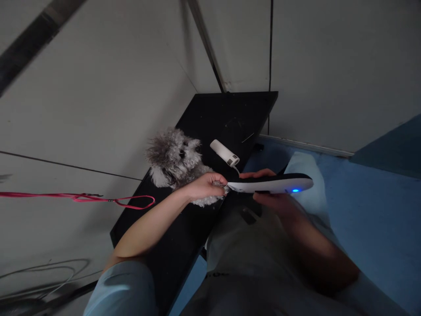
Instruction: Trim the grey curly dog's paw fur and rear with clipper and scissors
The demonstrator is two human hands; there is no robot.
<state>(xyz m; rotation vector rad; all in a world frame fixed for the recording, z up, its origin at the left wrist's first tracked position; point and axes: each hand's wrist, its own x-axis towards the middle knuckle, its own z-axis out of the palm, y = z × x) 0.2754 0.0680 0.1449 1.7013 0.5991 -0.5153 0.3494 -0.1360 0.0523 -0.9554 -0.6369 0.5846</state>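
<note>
A small curly grey-and-white dog (184, 160) is on the black table (226, 112), its head turned to the right. My left hand (207, 185) is closed around the dog's front paw (221, 193), thumb and fingers pinching near its end. In my right hand (279, 202) is a long white-and-black pet clipper (272, 183) with a lit blue light. Its narrow tip reaches the paw beside my left fingertips; whether it touches the fur I cannot tell. The dog's other legs are mostly hidden.
Behind the paw lies a white oblong device (224, 151) with a cord. A pink leash loop (136, 202) hangs at the left, close to the dog. A metal pole (207, 44) rises behind the table, against the wall. Blue floor (371, 210) shows at the right.
</note>
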